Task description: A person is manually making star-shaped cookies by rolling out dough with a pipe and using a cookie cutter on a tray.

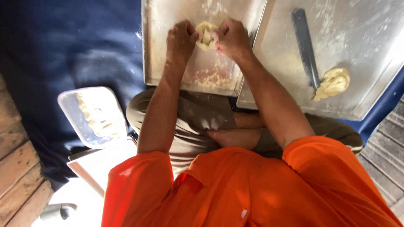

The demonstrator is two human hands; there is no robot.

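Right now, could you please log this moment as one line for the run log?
left hand: shaping dough piece | right hand: same piece | under: floured metal tray | right tray: dough lump, dark scraper

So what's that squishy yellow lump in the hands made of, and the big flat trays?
The lump looks like soft dough: pale yellow, matte, pinched out of shape between the left hand and right hand. The trays look like thin metal, perhaps aluminium: dull grey sheen, raised rims, dusted with what seems to be flour. The long tool also looks metal, though that is less clear.
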